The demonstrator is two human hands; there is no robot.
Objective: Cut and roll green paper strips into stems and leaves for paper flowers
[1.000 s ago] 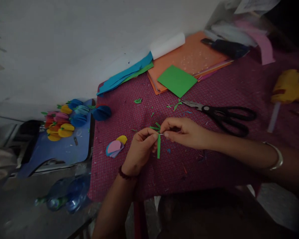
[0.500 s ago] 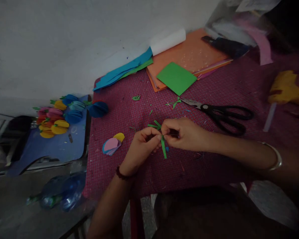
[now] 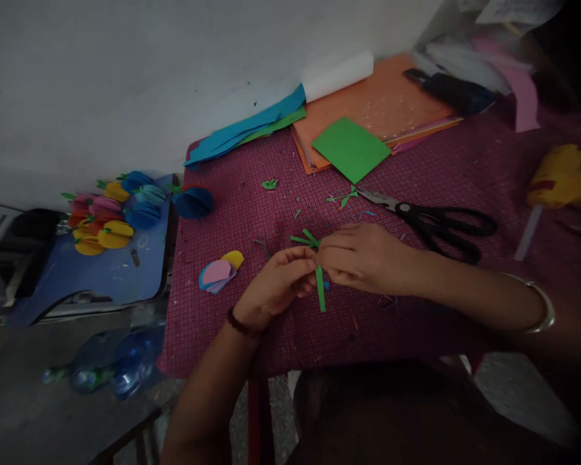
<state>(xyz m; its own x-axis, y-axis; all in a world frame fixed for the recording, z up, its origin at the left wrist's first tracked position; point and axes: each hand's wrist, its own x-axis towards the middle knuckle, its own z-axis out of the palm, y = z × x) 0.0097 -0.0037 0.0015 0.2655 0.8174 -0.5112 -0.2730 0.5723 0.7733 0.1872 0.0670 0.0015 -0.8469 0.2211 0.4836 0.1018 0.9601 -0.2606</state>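
Observation:
My left hand (image 3: 281, 279) and my right hand (image 3: 368, 259) meet fingertip to fingertip above the table. Both are closed in a pinch, and whatever sits between the fingertips is too small or hidden to make out. Close by my fingers, green paper strips (image 3: 321, 294) show below and up to the left; whether they are held or lie on the cloth I cannot tell. Black-handled scissors (image 3: 436, 223) rest beyond my right wrist, blades parted slightly. To the left of my left hand lies a small pile of pink, blue and yellow paper rounds (image 3: 219, 271).
A green paper square (image 3: 351, 150) lies on orange sheets (image 3: 387, 97) at the back, beside blue strips (image 3: 252, 126). A yellow glue gun (image 3: 554, 177) is at right. Folded paper ornaments (image 3: 116, 234) sit on a blue board (image 3: 135, 278); plastic bottles (image 3: 130, 365) lie below.
My right hand has turned so its back and curled fingers show more, covering the pinch. The whole view has shifted slightly. The scissors and papers keep their places on the table.

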